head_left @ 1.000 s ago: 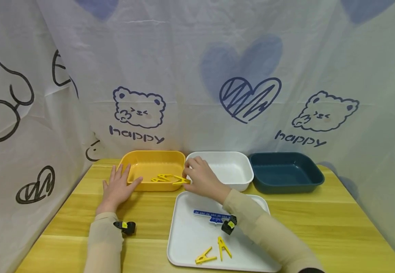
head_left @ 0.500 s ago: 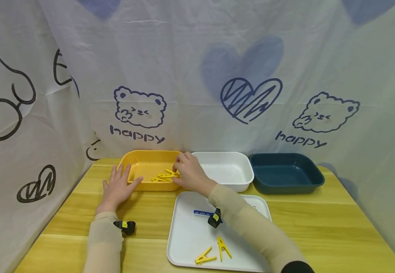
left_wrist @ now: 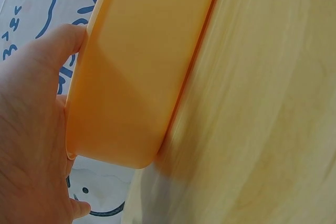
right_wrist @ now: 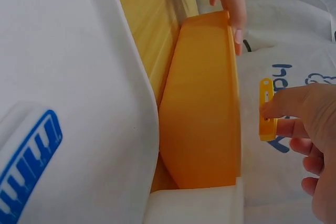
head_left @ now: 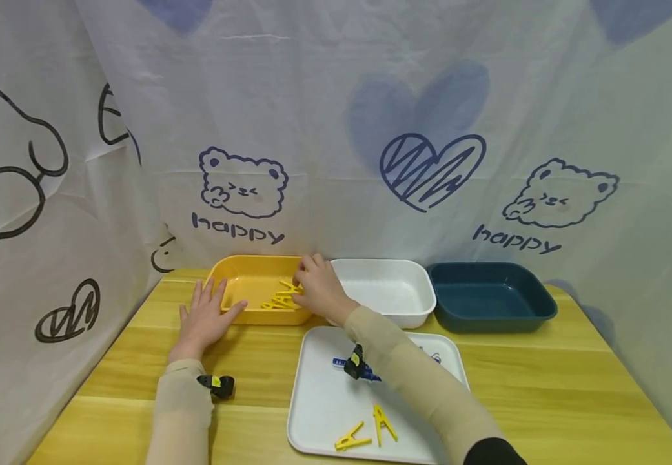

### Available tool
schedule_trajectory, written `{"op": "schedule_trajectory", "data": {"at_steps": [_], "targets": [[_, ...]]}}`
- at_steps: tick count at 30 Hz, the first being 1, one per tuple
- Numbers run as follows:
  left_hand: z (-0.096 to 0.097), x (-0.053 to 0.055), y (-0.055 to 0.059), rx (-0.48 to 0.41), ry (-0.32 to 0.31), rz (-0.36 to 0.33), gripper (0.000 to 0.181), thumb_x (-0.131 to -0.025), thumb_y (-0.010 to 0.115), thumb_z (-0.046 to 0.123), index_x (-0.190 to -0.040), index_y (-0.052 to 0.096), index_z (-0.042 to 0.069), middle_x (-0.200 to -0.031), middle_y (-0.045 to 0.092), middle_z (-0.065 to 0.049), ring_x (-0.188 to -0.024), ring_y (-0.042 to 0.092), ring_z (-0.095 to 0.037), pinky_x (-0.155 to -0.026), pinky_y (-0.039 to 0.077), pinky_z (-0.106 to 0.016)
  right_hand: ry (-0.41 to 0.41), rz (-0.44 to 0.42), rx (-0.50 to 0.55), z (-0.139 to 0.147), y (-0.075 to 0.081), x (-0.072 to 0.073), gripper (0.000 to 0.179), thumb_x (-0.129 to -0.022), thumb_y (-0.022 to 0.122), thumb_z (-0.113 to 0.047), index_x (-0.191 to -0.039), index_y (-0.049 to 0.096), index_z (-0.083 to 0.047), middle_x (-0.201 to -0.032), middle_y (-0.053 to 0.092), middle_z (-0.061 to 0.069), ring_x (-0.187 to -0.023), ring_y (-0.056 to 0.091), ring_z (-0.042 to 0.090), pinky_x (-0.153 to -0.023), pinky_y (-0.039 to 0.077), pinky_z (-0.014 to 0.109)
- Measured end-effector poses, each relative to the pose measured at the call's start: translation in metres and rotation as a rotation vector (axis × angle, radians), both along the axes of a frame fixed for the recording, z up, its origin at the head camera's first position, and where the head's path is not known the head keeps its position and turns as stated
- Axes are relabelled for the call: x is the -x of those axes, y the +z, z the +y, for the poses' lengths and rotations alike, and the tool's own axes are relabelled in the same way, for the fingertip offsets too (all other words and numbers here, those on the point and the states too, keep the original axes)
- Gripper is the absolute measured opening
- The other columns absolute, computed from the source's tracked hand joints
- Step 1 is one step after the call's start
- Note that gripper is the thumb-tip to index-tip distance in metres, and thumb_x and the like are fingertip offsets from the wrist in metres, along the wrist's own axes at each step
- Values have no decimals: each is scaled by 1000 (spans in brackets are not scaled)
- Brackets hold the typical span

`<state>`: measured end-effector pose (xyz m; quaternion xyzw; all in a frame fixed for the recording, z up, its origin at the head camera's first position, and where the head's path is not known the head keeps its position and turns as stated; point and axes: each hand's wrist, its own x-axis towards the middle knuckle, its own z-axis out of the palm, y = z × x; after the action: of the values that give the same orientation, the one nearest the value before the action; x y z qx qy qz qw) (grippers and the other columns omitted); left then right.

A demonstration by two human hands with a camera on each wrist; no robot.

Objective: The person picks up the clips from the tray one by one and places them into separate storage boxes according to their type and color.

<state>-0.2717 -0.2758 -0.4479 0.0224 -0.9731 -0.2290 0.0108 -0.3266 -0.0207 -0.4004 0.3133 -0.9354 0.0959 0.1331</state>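
Observation:
My left hand [head_left: 204, 323] rests spread at the front left corner of the yellow bin [head_left: 268, 318]; in the left wrist view its thumb touches the rim. Over the bin's right end, my right hand [head_left: 321, 289] pinches a yellow clothespin [right_wrist: 268, 130] between thumb and fingers, as the right wrist view shows. Several more yellow clothespins [head_left: 277, 302] lie in the bin below. Two others, a left clothespin [head_left: 352, 439] and a right clothespin [head_left: 383, 424], lie on the white tray [head_left: 312, 413]. A blue and white ruler-like clip [right_wrist: 31, 166] also lies there, partly covered by the right arm.
Right of the yellow bin stand a white bin [head_left: 385, 290] and a dark teal bin [head_left: 492, 300], side by side. Small wire pieces [head_left: 436, 357] show on the tray beside the right sleeve. A printed cloth [head_left: 336, 226] hangs behind the table.
My right hand has moved left and slightly back with the clothespin, from the yellow bin's front right corner to over its inside. My left hand has stayed on the bin.

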Motion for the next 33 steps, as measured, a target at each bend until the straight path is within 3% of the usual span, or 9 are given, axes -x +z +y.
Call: {"op": "schedule_trajectory", "data": {"at_steps": [21,33], "targets": [[-1,1,-3,-1,9,12,93,-92,33,73,-158,12,12,-164,2,-20,-151,-11,-41,-109,-4,-77,-127,-159,2,-29,-21,30,20,-86,74,-36,-92,71,-17,-107,51,-2,-103,39,17,-91,38,31],[-1,0,-1,1,12,7,92,-92,34,72,-158,11,12,-164,1,-20,-151,-10,-42,-110,-3,-77,-148,-133,-23,-32,-34,45,19,-86,74,-32,-89,73,-13,-104,55,1,-100,42,19,-89,39,32]]}}
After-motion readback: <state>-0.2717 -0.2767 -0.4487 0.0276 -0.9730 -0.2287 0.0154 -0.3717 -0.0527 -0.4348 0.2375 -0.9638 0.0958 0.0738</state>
